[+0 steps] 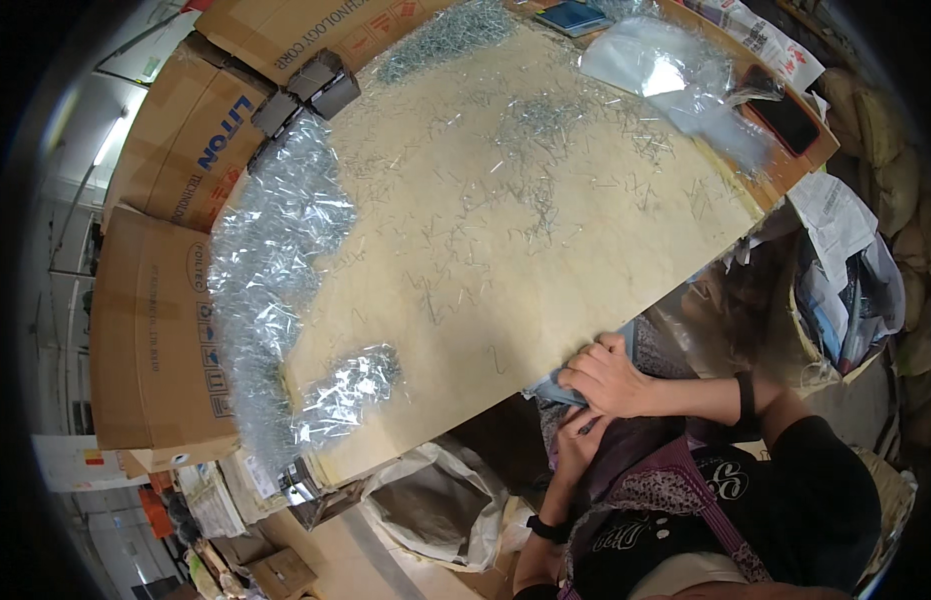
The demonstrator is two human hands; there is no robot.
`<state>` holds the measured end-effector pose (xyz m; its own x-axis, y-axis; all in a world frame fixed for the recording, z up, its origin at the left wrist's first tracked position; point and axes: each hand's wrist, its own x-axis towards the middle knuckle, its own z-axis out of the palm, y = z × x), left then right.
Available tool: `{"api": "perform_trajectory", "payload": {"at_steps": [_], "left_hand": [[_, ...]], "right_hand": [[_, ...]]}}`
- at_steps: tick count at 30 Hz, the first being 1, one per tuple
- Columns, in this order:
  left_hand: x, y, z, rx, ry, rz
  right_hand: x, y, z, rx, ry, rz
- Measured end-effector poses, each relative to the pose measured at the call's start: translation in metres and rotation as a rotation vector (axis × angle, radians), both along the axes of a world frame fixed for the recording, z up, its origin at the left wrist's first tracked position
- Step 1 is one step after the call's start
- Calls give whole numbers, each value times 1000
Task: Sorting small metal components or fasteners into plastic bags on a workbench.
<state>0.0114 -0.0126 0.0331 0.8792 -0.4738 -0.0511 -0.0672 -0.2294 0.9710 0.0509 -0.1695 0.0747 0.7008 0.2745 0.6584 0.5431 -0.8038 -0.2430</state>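
Observation:
At the table's near edge my right hand (603, 380) is closed with curled fingers over a folded blue-grey piece of thin material (553, 389), cloth or plastic, I cannot tell which. Just below it, my left hand (575, 444) has its fingers bent together, touching or nearly touching the right; what they hold is hidden. On the pale wooden table (465, 350) ahead lie many small, thin, bent metal wire pieces (545, 215), scattered loosely. A dense heap of them (280, 240) runs along the left side, with a smaller pile (350, 390) nearer me.
Cardboard boxes (150, 330) wall the left and far sides. Another wire heap (445, 45) lies at the back. Clear plastic bags (660, 70) and a dark phone (785, 122) rest at the far right. An open white sack (435, 505) stands below the near edge.

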Motion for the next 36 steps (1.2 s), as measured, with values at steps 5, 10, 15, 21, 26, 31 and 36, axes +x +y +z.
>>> {"api": "perform_trajectory", "payload": {"at_steps": [5, 10, 15, 21, 26, 31, 36], "left_hand": [[0, -1, 0, 7, 7, 8], [0, 2, -6, -21, -59, 7], [0, 4, -8, -57, 148, 70], [0, 0, 4, -40, 140, -36], [0, 2, 0, -81, 237, -32], [0, 3, 0, -55, 155, -63], [3, 3, 0, -26, 189, -107]], "right_hand": [[13, 7, 19, 53, 2, 96], [24, 17, 28, 124, 65, 250], [20, 14, 36, 232, 51, 332], [-36, -55, 30, 233, 316, 110], [-77, -71, 10, 176, 621, -13], [-82, -74, 7, 357, 722, -67], [-84, -71, -19, 169, 842, 150]]}}
